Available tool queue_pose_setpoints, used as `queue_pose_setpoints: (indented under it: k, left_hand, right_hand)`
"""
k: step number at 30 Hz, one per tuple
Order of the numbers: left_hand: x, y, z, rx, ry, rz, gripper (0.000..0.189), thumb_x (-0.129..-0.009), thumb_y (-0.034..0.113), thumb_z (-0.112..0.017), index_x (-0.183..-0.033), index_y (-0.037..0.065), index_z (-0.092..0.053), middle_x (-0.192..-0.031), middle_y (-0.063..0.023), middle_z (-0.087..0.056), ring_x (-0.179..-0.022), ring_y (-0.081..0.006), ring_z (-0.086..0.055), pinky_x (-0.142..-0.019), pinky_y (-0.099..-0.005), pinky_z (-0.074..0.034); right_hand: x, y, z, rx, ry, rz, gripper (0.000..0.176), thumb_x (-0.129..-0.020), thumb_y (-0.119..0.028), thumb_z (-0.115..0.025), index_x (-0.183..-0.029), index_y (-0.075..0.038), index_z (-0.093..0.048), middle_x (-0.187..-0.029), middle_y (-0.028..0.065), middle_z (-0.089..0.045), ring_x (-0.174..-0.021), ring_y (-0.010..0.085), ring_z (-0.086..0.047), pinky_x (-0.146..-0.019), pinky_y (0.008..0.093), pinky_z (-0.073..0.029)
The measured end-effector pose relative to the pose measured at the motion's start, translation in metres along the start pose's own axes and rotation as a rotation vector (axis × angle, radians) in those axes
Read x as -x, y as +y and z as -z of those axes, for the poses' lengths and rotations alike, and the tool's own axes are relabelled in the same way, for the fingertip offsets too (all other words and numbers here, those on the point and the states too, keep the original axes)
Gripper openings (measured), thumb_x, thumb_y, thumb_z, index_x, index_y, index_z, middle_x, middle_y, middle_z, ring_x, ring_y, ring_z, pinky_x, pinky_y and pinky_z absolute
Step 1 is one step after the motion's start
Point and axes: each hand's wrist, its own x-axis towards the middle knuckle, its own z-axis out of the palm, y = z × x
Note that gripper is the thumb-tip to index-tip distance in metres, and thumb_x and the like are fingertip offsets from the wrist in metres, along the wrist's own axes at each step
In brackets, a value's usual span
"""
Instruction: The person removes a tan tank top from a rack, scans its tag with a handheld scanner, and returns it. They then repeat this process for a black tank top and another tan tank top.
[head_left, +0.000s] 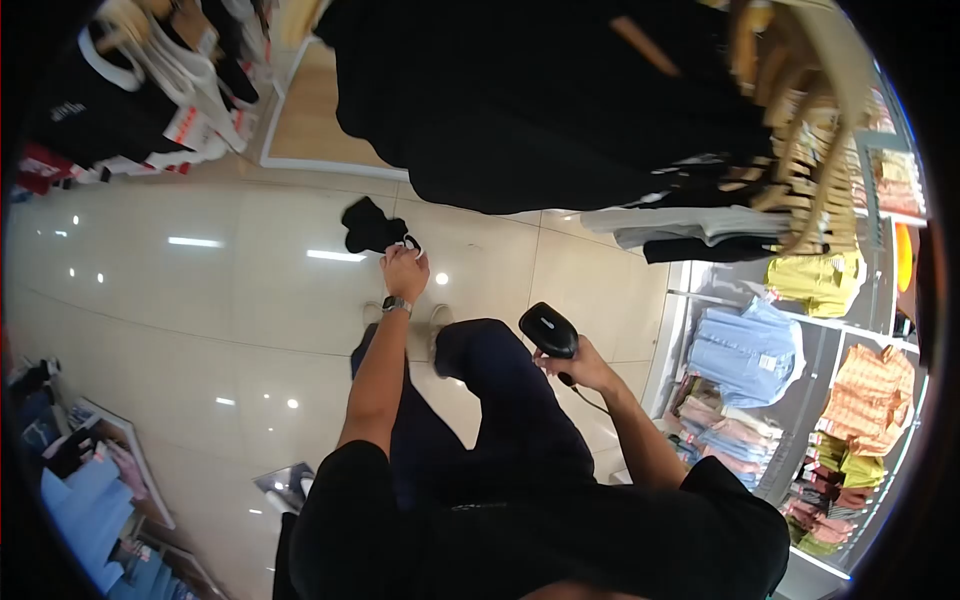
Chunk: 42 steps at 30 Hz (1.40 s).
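The left hand (404, 270), wearing a watch (397, 304) at the wrist, is reaching down to a black garment (370, 228) that is lying crumpled on the tiled floor (200, 290). Its fingers are curling closed on the garment's near edge, right where a white tag (411, 243) is showing; the rest of the cloth is spreading out beyond the fingertips. The right hand (585, 368) is gripping 1 black scanner (548, 330) by its handle, above the knee, well apart from the garment. Dark clothes (540, 100) are hanging just above the garment.
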Motion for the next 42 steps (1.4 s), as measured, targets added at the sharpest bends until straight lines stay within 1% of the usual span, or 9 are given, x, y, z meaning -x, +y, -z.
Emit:
queue_pose_setpoints:
  k: [2, 6, 10, 16, 20, 23, 27, 32, 42]
  left_hand:
    - [0.011, 0.027, 0.076, 0.049, 0.162, -0.119, 0.021, -0.085, 0.026, -0.069, -0.081, 0.006, -0.070, -0.082, -0.0105, -0.070, -0.094, -0.0277, -0.064, -0.083, -0.0430, -0.047]
    - [0.010, 0.089, 0.211, 0.715, -0.171, 0.148, 0.020, -0.096, 0.022, -0.062, -0.098, 0.003, -0.067, -0.081, -0.0112, -0.072, -0.066, -0.0208, -0.068, -0.064, -0.0305, -0.050]
    - [0.020, 0.171, 0.347, 1.163, -0.390, 0.152, 0.032, -0.102, 0.018, -0.052, -0.127, -0.002, -0.048, -0.082, -0.0148, -0.072, -0.072, -0.0196, -0.070, -0.064, -0.0253, -0.050]
    - [0.040, 0.274, 0.483, 1.378, -0.575, 0.057, 0.044, -0.102, 0.012, -0.043, -0.142, 0.000, -0.032, -0.119, -0.0272, -0.062, -0.092, -0.0348, -0.071, -0.075, -0.0425, -0.062]
    - [0.053, 0.323, 0.519, 1.438, -0.602, -0.036, 0.056, -0.100, 0.005, -0.041, -0.150, 0.004, -0.016, -0.142, -0.0316, -0.041, -0.116, -0.0448, -0.059, -0.086, -0.0544, -0.060]
    - [0.062, 0.346, 0.528, 1.503, -0.577, -0.099, 0.060, -0.099, 0.003, -0.040, -0.151, 0.005, -0.011, -0.143, -0.0318, -0.040, -0.115, -0.0454, -0.060, -0.087, -0.0559, -0.059]
    - [0.067, 0.356, 0.536, 1.583, -0.599, -0.147, 0.064, -0.097, 0.000, -0.041, -0.152, 0.003, -0.007, -0.142, -0.0321, -0.039, -0.114, -0.0462, -0.060, -0.088, -0.0592, -0.058]
    - [0.069, 0.355, 0.543, 1.491, -0.557, -0.248, 0.059, -0.098, 0.002, -0.039, -0.149, -0.003, -0.011, -0.123, -0.0294, -0.055, -0.093, -0.0403, -0.069, -0.069, -0.0495, -0.065]
    - [0.043, 0.288, 0.575, 1.221, -0.162, -0.046, 0.041, -0.102, 0.012, -0.044, -0.139, -0.004, -0.035, -0.105, -0.0140, -0.060, -0.077, -0.0186, -0.064, -0.056, -0.0336, -0.062]
  right_hand:
    - [0.026, -0.014, -0.011, -0.034, -0.007, 0.031, 0.019, -0.082, -0.015, -0.077, -0.094, -0.002, -0.070, -0.079, 0.0040, -0.068, -0.067, 0.0120, -0.063, -0.062, 0.0275, -0.051]
    - [0.043, -0.047, -0.012, -0.165, 0.026, 0.073, 0.015, -0.083, -0.009, -0.073, -0.093, 0.000, -0.068, -0.079, 0.0058, -0.067, -0.066, 0.0133, -0.065, -0.060, 0.0287, -0.053]
    - [0.054, -0.061, -0.026, -0.385, 0.130, 0.038, 0.024, -0.085, -0.012, -0.069, -0.105, 0.001, -0.066, -0.088, 0.0097, -0.069, -0.073, 0.0183, -0.068, -0.063, 0.0291, -0.055]
    - [0.043, -0.090, -0.049, -0.672, 0.085, -0.122, 0.033, -0.090, -0.017, -0.068, -0.118, -0.001, -0.060, -0.108, 0.0116, -0.069, -0.087, 0.0235, -0.070, -0.072, 0.0328, -0.055]
    - [0.055, -0.131, -0.069, -0.777, -0.026, -0.142, 0.032, -0.082, -0.015, -0.078, -0.108, -0.005, -0.062, -0.099, 0.0054, -0.067, -0.098, 0.0194, -0.064, -0.083, 0.0367, -0.052]
    - [0.043, -0.122, -0.082, -0.575, 0.013, 0.104, 0.031, -0.078, -0.010, -0.081, -0.103, -0.005, -0.063, -0.098, 0.0047, -0.066, -0.099, 0.0178, -0.062, -0.084, 0.0370, -0.051]
    - [0.034, -0.112, -0.087, -0.853, -0.130, 0.066, 0.025, -0.077, 0.001, -0.078, -0.096, -0.003, -0.063, -0.093, 0.0046, -0.064, -0.093, 0.0168, -0.063, -0.087, 0.0316, -0.051]
    - [0.023, -0.126, -0.085, -0.959, -0.126, 0.067, 0.031, -0.076, 0.003, -0.078, -0.101, -0.001, -0.060, -0.092, 0.0090, -0.064, -0.082, 0.0183, -0.066, -0.070, 0.0312, -0.056]
    - [0.089, -0.150, 0.017, -0.351, 0.283, 0.258, 0.046, -0.065, -0.002, -0.081, -0.106, 0.002, -0.061, -0.090, 0.0060, -0.061, -0.083, 0.0157, -0.058, -0.077, 0.0297, -0.047]
